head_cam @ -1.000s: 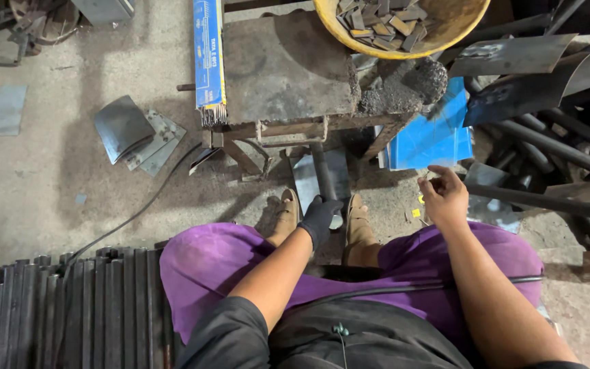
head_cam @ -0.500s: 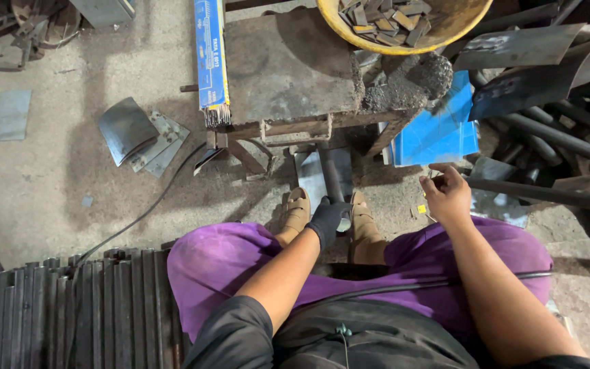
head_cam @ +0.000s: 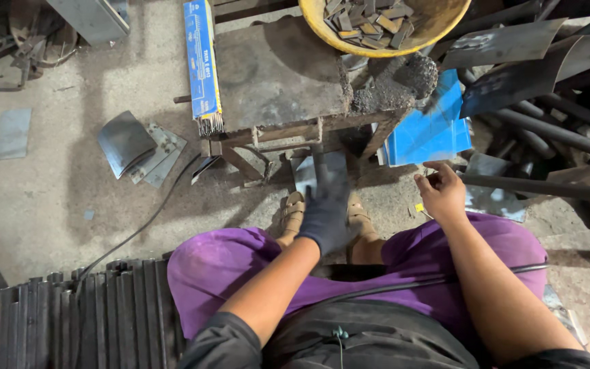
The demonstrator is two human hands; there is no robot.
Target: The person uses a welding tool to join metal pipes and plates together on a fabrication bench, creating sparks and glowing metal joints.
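On the far left, a stack of dark ridged bars lies on the floor by the person's knee. A little further up are some bent grey metal sheets, and a black cable runs past them.

In the middle stands a low metal stand with a flat, rusty top. A long blue box rests on its left edge, with thin rods poking out of its near end.

The left hand wears a dark glove. It is closed around a grey metal piece. This piece is flat and dull, and its long side points away from the person, toward the stand. Its far end sits right under the front edge of the stand. It lies straight ahead, between the two sandalled feet, so the left hand is the nearer one.

The right hand is bare and sits off to the right, above the purple trousers. Its fingers are curled in. It may be pinching something small, but I cannot tell.

Past it lie a blue sheet and long dark pipes. A yellow bowl of small metal bits sits on top.
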